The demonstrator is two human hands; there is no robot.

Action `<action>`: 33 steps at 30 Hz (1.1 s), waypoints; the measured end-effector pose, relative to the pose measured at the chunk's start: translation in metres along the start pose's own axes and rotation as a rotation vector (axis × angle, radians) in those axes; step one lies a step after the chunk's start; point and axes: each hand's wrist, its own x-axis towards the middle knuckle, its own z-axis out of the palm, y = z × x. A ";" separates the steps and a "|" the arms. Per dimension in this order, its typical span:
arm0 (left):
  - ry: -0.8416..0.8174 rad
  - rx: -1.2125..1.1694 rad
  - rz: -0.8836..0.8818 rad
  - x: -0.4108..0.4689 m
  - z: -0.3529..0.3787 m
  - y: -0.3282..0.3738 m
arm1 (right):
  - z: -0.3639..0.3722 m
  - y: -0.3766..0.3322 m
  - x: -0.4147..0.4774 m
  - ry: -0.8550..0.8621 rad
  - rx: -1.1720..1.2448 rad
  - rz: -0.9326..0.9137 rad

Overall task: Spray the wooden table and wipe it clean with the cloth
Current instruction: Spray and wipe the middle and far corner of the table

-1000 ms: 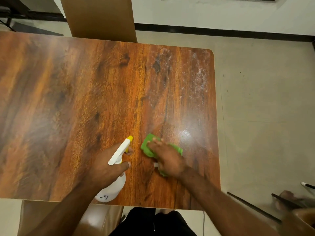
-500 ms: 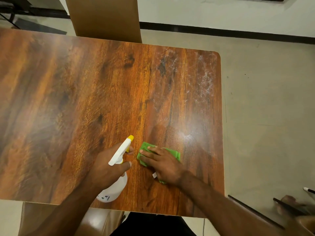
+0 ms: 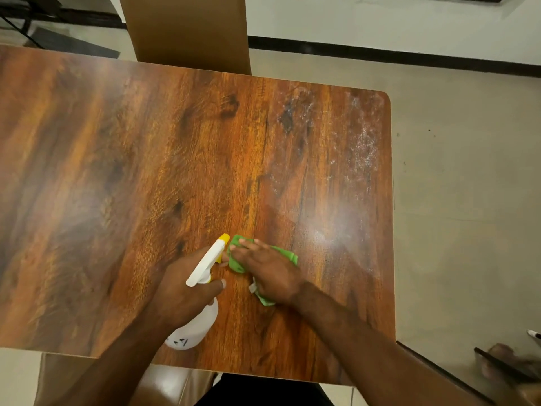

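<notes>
The wooden table [image 3: 146,171] fills most of the view. White spray residue [image 3: 363,148] speckles its far right part. My left hand [image 3: 181,291] grips a white spray bottle [image 3: 193,329] with a yellow nozzle, held near the table's front edge. Right beside the nozzle, my right hand [image 3: 269,271] presses flat on a green cloth [image 3: 234,259] that lies on the wood. Most of the cloth is hidden under the palm.
A brown chair back [image 3: 187,30] stands at the table's far edge. Another brown seat [image 3: 87,382] shows below the near edge. Pale floor [image 3: 468,200] lies to the right, with someone's foot [image 3: 503,361] and a dark rod at the lower right.
My right hand has slid the green cloth leftward along the table, up close to the bottle's nozzle. The left hand keeps its hold on the bottle in much the same place.
</notes>
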 end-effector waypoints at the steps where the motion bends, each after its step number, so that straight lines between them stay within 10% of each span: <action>1: 0.000 -0.001 -0.004 0.002 -0.001 0.000 | -0.008 0.007 0.010 0.038 -0.011 0.048; 33: -0.025 -0.040 -0.011 0.018 -0.005 0.006 | -0.070 0.076 0.040 0.259 -0.033 0.545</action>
